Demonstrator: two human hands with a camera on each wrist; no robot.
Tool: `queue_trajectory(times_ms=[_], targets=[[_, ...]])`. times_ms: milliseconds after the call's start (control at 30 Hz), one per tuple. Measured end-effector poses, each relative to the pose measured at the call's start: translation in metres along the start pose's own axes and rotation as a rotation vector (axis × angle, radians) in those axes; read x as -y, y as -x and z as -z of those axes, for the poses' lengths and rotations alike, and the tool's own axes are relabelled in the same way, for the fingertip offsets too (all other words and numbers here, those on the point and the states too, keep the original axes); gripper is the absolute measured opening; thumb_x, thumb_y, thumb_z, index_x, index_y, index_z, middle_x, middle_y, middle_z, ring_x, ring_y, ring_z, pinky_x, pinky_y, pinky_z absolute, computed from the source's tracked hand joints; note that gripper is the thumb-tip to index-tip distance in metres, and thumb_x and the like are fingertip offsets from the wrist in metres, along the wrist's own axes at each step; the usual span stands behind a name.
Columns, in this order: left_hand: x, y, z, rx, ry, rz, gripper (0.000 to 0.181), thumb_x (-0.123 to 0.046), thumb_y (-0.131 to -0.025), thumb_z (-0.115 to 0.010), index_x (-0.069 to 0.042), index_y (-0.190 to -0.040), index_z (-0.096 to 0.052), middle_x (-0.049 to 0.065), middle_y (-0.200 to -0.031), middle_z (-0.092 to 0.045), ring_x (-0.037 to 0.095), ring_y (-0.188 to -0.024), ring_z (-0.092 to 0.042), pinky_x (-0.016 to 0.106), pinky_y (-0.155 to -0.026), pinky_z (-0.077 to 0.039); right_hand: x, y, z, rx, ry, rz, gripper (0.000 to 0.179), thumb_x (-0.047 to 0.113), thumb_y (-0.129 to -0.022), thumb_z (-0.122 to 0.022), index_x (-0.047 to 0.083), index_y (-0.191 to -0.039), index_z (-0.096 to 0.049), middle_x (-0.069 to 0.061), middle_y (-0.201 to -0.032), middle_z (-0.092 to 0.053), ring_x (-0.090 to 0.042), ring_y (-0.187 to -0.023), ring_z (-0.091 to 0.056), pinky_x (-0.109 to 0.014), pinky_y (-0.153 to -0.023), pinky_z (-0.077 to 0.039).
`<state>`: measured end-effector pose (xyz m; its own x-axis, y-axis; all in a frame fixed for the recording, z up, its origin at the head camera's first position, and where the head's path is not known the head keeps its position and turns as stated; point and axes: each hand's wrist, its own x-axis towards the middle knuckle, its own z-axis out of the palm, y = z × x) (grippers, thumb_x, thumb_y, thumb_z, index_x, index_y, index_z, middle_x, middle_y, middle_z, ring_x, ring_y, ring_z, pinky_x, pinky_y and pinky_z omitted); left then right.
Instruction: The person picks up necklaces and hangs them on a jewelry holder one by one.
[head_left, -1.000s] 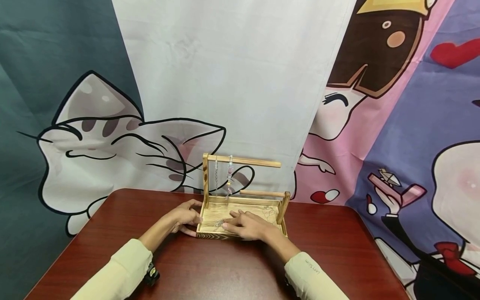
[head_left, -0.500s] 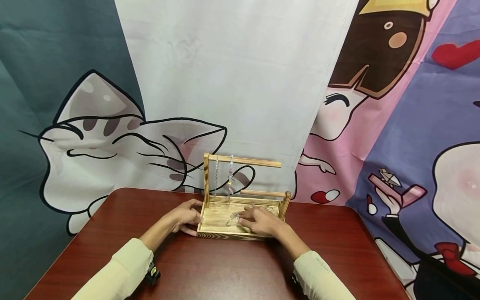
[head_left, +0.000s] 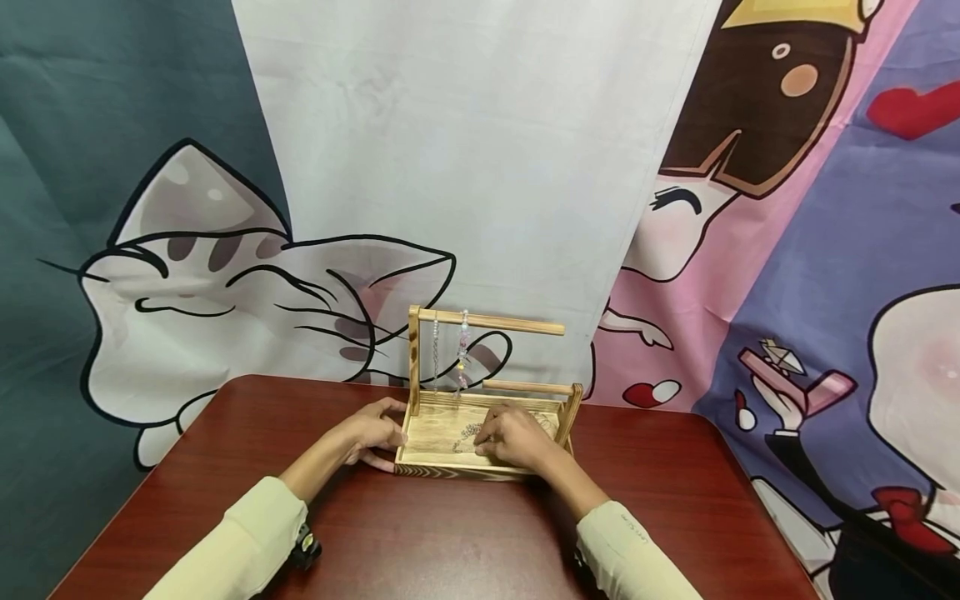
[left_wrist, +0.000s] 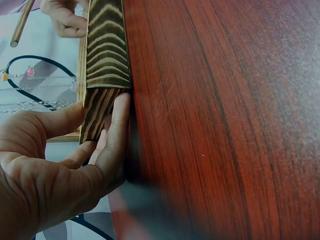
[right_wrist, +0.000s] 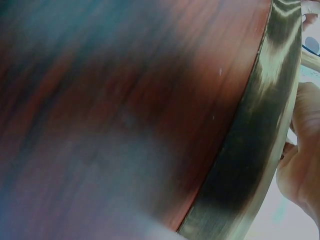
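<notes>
A wooden jewelry stand with a shallow tray point(head_left: 429, 432) sits on the table in the head view. My left hand point(head_left: 372, 431) grips the tray's left end; in the left wrist view the thumb lies at the rim and the fingers point(left_wrist: 118, 122) along the outer side. Inside the tray, my right hand point(head_left: 517, 435) has its fingers bent down and its fingertips together at a silver chain point(head_left: 468, 431). Part of that chain is hidden under the hand. The right wrist view catches only a side of the right hand point(right_wrist: 306, 155), beyond the tray's front wall point(right_wrist: 250, 155).
From the upper bar point(head_left: 517, 325) hang a silver chain strand point(head_left: 435, 354) and a pink beaded strand point(head_left: 462, 346). A lower bar point(head_left: 528, 387) crosses the right side. Another thin chain point(head_left: 546, 423) lies at the tray's right. A printed cloth point(head_left: 480, 167) hangs behind the dark red table point(head_left: 420, 533).
My right hand has moved to the right in the tray, and the silver chain has shifted right with it. Its fingers have since drawn together and bent down. My left hand has stayed put.
</notes>
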<state>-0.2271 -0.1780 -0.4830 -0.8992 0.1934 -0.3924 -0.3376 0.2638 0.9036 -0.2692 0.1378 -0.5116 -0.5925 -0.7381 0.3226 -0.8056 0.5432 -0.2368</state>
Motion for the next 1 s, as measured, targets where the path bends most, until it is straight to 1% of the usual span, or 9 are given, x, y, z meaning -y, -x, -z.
queue_trajectory(times_ms=[100,267,400,500,633,667,800,900,1000], targets=[[-0.001,0.000,-0.001,0.005,-0.002,-0.004,0.073,0.008,-0.098,-0.069,-0.003,-0.165,-0.039,0.025,-0.125,-0.068,0.029,-0.100,-0.075,0.053,-0.075,-0.075,-0.006,0.002,-0.009,-0.023,-0.037,-0.021,0.007,0.027,-0.090,-0.095,0.020,-0.089,-0.091,0.007,-0.083,-0.072,-0.010,-0.085,-0.061,-0.032,-0.084,-0.057],[-0.001,0.000,0.000,-0.001,-0.002,-0.008,0.073,0.008,-0.098,-0.068,-0.003,-0.164,-0.039,0.025,-0.126,-0.068,0.029,-0.101,-0.075,0.053,-0.075,-0.075,-0.006,0.000,-0.015,-0.009,-0.058,-0.065,0.013,0.010,-0.087,-0.091,0.017,-0.080,-0.082,0.006,-0.077,-0.066,-0.011,-0.079,-0.054,-0.032,-0.078,-0.052],[0.000,0.000,0.000,-0.005,-0.003,-0.008,0.073,0.007,-0.097,-0.068,-0.003,-0.164,-0.040,0.026,-0.127,-0.068,0.029,-0.103,-0.075,0.053,-0.075,-0.075,-0.040,0.002,-0.051,-0.032,0.003,-0.045,0.013,0.015,-0.093,-0.082,0.020,-0.084,-0.074,0.008,-0.081,-0.063,-0.015,-0.083,-0.056,-0.039,-0.082,-0.052],[0.001,-0.001,-0.001,-0.005,-0.004,-0.006,0.074,0.007,-0.096,-0.068,-0.002,-0.164,-0.040,0.026,-0.126,-0.069,0.030,-0.104,-0.075,0.053,-0.075,-0.074,-0.049,0.005,-0.063,0.005,-0.005,-0.140,0.012,0.022,-0.103,-0.071,0.020,-0.091,-0.069,0.004,-0.090,-0.064,-0.024,-0.098,-0.063,-0.053,-0.102,-0.058],[0.002,0.000,-0.001,-0.008,-0.005,-0.003,0.074,0.007,-0.095,-0.068,-0.002,-0.163,-0.040,0.026,-0.125,-0.068,0.030,-0.104,-0.075,0.053,-0.075,-0.074,-0.038,0.005,-0.050,0.055,-0.063,-0.244,0.031,0.034,-0.117,-0.048,0.020,-0.096,-0.064,-0.004,-0.102,-0.067,-0.039,-0.120,-0.067,-0.068,-0.121,-0.050],[0.002,0.000,-0.001,-0.009,-0.005,-0.003,0.074,0.007,-0.095,-0.068,-0.002,-0.163,-0.041,0.026,-0.125,-0.068,0.030,-0.104,-0.074,0.053,-0.075,-0.074,-0.035,0.005,-0.045,0.058,-0.064,-0.248,0.036,0.035,-0.120,-0.042,0.018,-0.096,-0.064,-0.006,-0.101,-0.067,-0.040,-0.120,-0.067,-0.066,-0.119,-0.052],[0.002,0.001,-0.001,-0.010,-0.009,-0.004,0.074,0.007,-0.095,-0.068,-0.002,-0.163,-0.041,0.027,-0.126,-0.068,0.030,-0.103,-0.075,0.052,-0.075,-0.074,-0.009,0.003,-0.013,0.091,-0.100,-0.279,0.038,0.028,-0.120,-0.040,0.012,-0.096,-0.064,-0.011,-0.101,-0.069,-0.046,-0.120,-0.068,-0.065,-0.123,-0.051],[0.001,0.001,-0.001,-0.013,-0.013,-0.005,0.075,0.008,-0.094,-0.067,-0.002,-0.163,-0.041,0.027,-0.126,-0.068,0.029,-0.103,-0.075,0.053,-0.075,-0.074,0.004,0.001,0.004,0.146,-0.117,-0.320,0.036,0.024,-0.119,-0.043,0.010,-0.093,-0.064,-0.014,-0.099,-0.071,-0.046,-0.117,-0.070,-0.066,-0.118,-0.054],[0.001,0.001,-0.001,-0.014,-0.016,-0.005,0.075,0.008,-0.094,-0.067,-0.002,-0.163,-0.041,0.027,-0.125,-0.069,0.029,-0.103,-0.075,0.053,-0.075,-0.074,-0.003,0.003,0.001,0.170,-0.101,-0.327,0.041,0.031,-0.121,-0.041,0.015,-0.090,-0.062,-0.009,-0.093,-0.070,-0.036,-0.103,-0.072,-0.061,-0.102,-0.062]])
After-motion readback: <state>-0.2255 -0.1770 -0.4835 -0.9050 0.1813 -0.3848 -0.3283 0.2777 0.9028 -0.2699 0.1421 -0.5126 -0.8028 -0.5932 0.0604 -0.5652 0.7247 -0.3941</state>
